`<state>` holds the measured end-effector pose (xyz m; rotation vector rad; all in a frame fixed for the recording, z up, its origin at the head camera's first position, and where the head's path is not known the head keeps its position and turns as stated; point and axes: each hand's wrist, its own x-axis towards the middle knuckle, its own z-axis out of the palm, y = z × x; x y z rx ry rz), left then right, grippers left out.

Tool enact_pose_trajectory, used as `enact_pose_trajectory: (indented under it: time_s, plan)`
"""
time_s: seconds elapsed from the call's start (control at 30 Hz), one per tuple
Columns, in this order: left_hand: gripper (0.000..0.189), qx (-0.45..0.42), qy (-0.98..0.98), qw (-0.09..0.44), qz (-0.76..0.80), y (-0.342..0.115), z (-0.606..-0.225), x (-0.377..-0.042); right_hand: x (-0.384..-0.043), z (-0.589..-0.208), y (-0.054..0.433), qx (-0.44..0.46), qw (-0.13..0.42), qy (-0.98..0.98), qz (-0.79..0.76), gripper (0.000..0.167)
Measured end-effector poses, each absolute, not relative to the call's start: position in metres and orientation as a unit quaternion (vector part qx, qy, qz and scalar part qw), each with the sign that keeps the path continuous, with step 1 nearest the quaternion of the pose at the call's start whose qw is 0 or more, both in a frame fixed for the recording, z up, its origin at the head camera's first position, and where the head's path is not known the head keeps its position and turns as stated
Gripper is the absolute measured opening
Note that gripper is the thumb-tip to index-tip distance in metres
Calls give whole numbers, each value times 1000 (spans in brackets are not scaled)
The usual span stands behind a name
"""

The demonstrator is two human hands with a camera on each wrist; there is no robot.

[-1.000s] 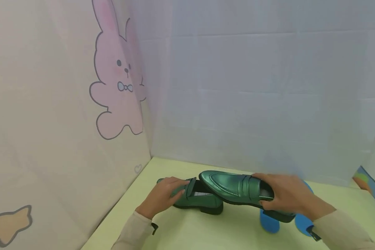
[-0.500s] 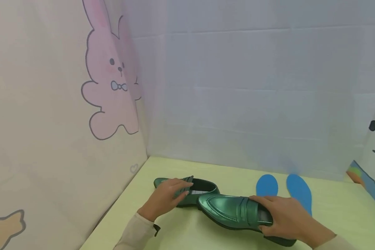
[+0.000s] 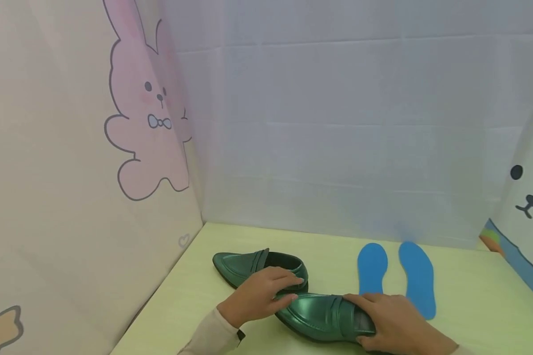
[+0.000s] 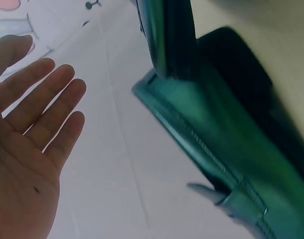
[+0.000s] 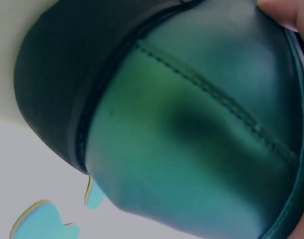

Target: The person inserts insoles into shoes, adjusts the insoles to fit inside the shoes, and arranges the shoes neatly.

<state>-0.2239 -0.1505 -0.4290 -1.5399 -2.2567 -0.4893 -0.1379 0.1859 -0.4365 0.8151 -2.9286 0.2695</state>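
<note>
Two shiny green loafers show in the head view. The far loafer (image 3: pixel 235 266) lies on the pale yellow tabletop, toe to the left. In front of it is the near loafer (image 3: pixel 313 315), its toe also leftward, with my right hand (image 3: pixel 395 323) gripping it at the foot opening. Its heel (image 5: pixel 191 129) fills the right wrist view. Over the gap between the far loafer's heel and the near loafer's toe hovers my left hand (image 3: pixel 266 296), fingers loosely extended. The left wrist view shows that palm (image 4: pixel 27 164) holding nothing, apart from the shoes.
Two blue insoles, the left insole (image 3: pixel 372 266) and the right insole (image 3: pixel 419 281), lie side by side behind my right hand. A white sheet (image 3: pixel 337 138) closes off the table's back. A cream sheet with a pink rabbit (image 3: pixel 148 123) borders the left.
My right hand has lowered the near loafer toward the table, in front of the far one. My left hand has left the far loafer's strap and moved right and nearer. The head view has shifted slightly.
</note>
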Motion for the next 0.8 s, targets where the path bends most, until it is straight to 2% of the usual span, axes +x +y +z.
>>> enact_pose_trajectory:
  time_s: [0.2, 0.33, 0.4, 0.57, 0.8]
  plan:
    - [48, -557, -814, 98, -131, -137, -438, -220, -137, -441, 181, 262, 8, -961, 93, 72]
    - [62, -537, -835, 17, -120, -132, -442, -219, -136, -441, 179, 264, 13, -961, 84, 73]
    - [70, -529, -841, -6, -109, -131, -445, -219, -136, -441, 179, 263, 11, -961, 82, 74]
    - [79, -529, -843, -21, -97, -127, -451, -220, -136, -440, 177, 267, -8, -960, 83, 77]
    - [80, -528, -842, -44, -101, -124, -457, -222, -137, -438, 174, 253, -41, -962, 94, 87]
